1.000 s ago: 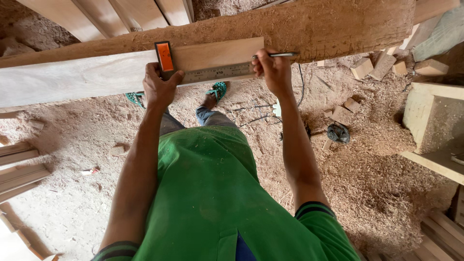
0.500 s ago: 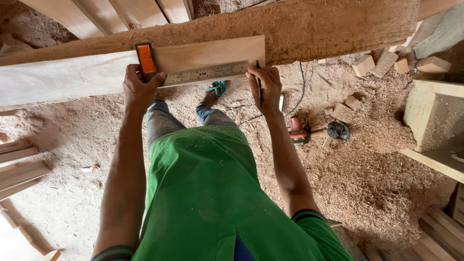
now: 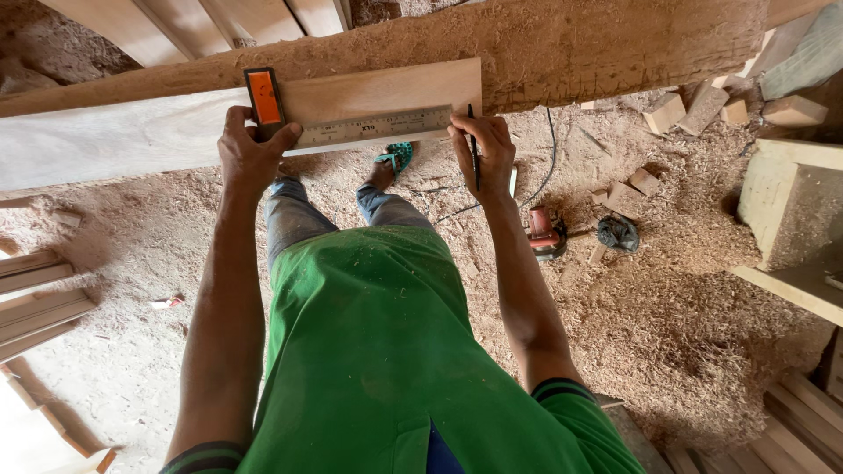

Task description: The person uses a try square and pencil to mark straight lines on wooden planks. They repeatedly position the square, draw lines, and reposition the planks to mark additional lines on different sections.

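two bare hands work at a pale plank (image 3: pixel 132 140) that runs from the far left toward the middle, lying across in front of the person. at the far left, more boards (image 3: pixel 35 298) lie on the sawdust floor (image 3: pixel 685 333). the left hand (image 3: pixel 250 154) is closed over the near end of a square's orange and black handle (image 3: pixel 263 98), fingers curled around it and thumb pressed along its right side, holding it against the plank's near edge. from the handle a steel ruler (image 3: pixel 373 127) lies flat along the plank, reaching right to the plank's end. the right hand (image 3: pixel 483 154) sits just at the ruler's right tip, fingers pinched shut on a dark pencil (image 3: pixel 474 149) that stands nearly upright, its point at the plank's near right corner. beyond the plank, on its far side, a rough brown beam (image 3: pixel 571 44) crosses the view. below the hands, a green shirt (image 3: pixel 378 351) and jeans show, with a teal sandal (image 3: pixel 397 156) on the floor. right of the right arm, a red power tool (image 3: pixel 544 233) lies in the sawdust with a black cord (image 3: pixel 551 149) trailing far. further right, small wood offcuts (image 3: pixel 667 110) are scattered, and a pale wooden block (image 3: pixel 790 211) stands at the right edge.
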